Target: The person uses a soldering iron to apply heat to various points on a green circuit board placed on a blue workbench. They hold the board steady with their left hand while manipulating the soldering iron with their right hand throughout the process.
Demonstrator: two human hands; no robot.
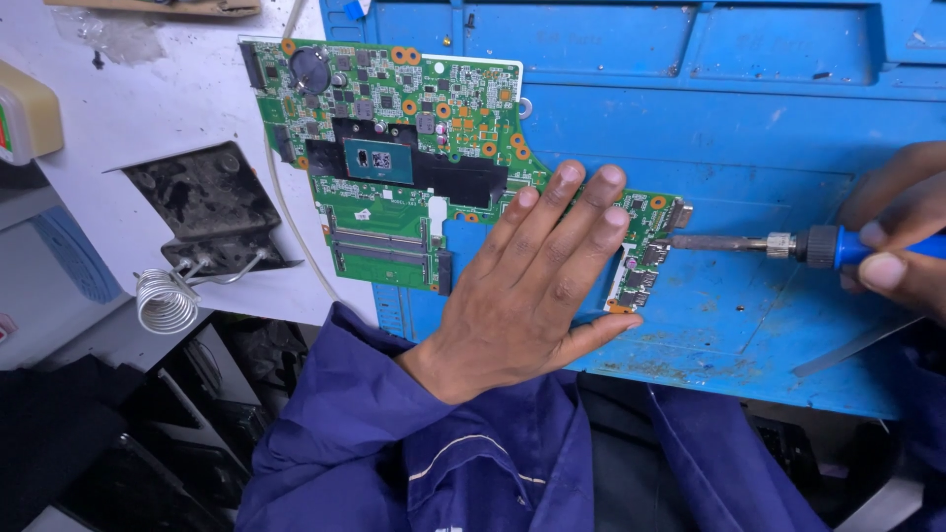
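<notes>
The right hand (892, 232), seen only in part at the right edge of the view, is closed around the blue handle of a soldering iron (778, 244). The iron lies almost level, its metal shaft pointing left, and its tip meets the right edge of a green circuit board (394, 128) beside a row of small metal ports. Whether the tip actually touches the board cannot be told.

The left hand (537, 286) lies flat and open, palm down, fingers spread and holding nothing. It presses on the lower right part of the circuit board, with the fingertips reaching toward the ports and the thumb stretched out along the board's lower edge. A dark blue sleeve (394, 433) covers the forearm.

The circuit board rests on a blue work mat (749, 128), which is scuffed and stained near its front edge. The board's left part extends over a white bench top (148, 108). A dark square chip sits near the board's middle, and a round coin battery sits at its upper left corner.

On the white bench top, left of the board, stands a black iron stand (212, 212) with a coiled wire holder (166, 299). A thin white cable (286, 222) runs between the stand and the board.
</notes>
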